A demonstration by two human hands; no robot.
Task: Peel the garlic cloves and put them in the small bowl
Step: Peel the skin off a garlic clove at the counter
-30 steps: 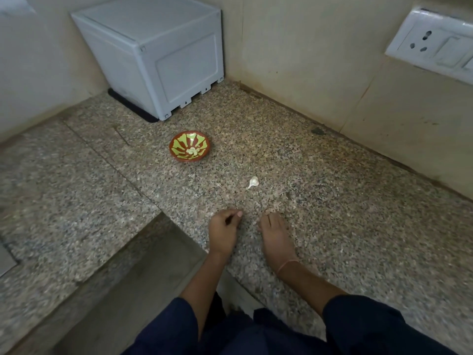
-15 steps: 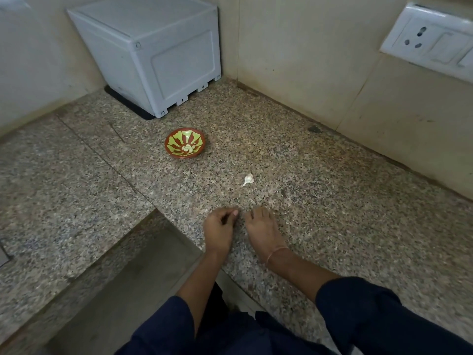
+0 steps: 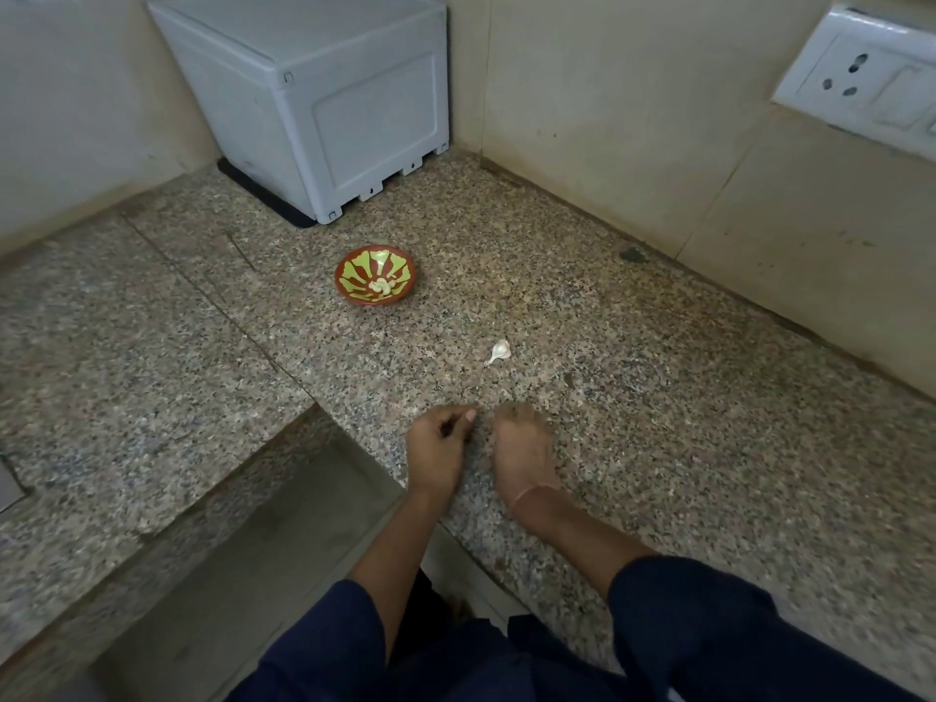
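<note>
Unpeeled white garlic clove (image 3: 499, 352) between red-green patterned bowl (image 3: 354, 273) and hands. Left hand (image 3: 438, 450) curled, contents unclear; right hand (image 3: 521, 448) flat alongside.

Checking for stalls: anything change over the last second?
The right hand slid a little toward the left hand, narrowing the gap; it is blurred. Nothing taken or let go that shows. Left hand's curled grip, the garlic clove on the counter and the small bowl kept their places.

- Speckled granite counter (image 3: 658, 448)
- Small bowl (image 3: 354, 273) near the middle (pale cloves (image 3: 381, 287) inside)
- One garlic clove (image 3: 499, 351), apart from it
- Grey box (image 3: 314, 93) on black mat (image 3: 263, 201), back corner
</note>
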